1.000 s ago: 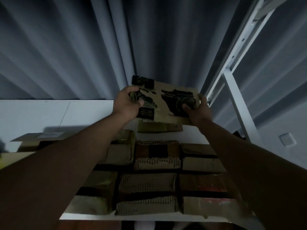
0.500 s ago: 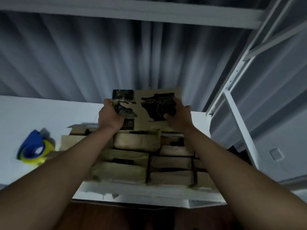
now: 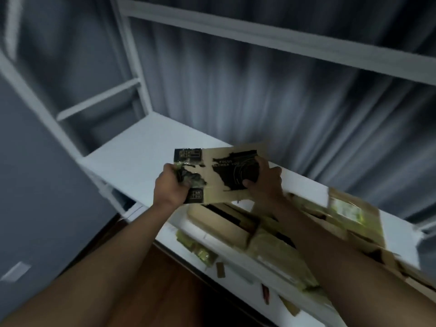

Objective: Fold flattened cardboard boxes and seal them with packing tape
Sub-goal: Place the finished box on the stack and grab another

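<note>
White shelf (image 3: 132,161) before grey curtain (image 3: 259,90); left grip (image 3: 171,187) and right grip (image 3: 265,179) curled around printed flat box (image 3: 221,175).

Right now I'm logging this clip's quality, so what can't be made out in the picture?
- Head view: small white print on the flat brown printed cardboard box is blurred.
- The left hand and right hand cover the box's side edges.
- The heap of brown folded cardboard boxes on the white table is smeared by motion and partly hidden by the right forearm.
- The table's right end is cut off by the frame edge.
</note>
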